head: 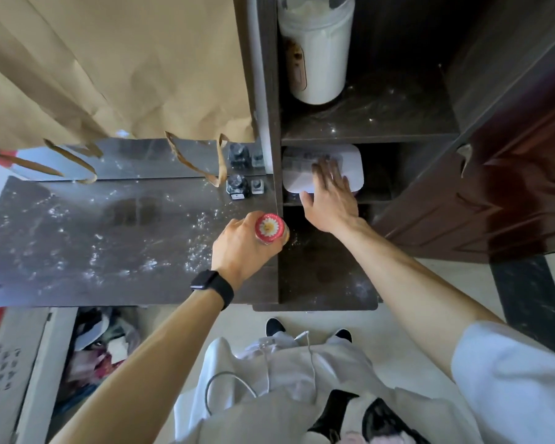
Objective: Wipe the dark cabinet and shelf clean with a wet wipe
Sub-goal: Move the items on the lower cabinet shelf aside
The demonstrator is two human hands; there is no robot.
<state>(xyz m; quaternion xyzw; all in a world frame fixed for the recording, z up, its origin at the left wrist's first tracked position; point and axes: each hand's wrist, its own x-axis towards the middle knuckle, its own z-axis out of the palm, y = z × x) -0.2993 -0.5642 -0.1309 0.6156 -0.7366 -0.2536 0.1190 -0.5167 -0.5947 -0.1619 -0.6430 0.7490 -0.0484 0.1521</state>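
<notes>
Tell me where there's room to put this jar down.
Freest: the dusty counter left of the left hand, between its front edge and the hanging bags. Also the upper shelf right of the tub. Crowded: the back corner by the small bottles, and the lower compartment, where the box and right hand sit.
</notes>
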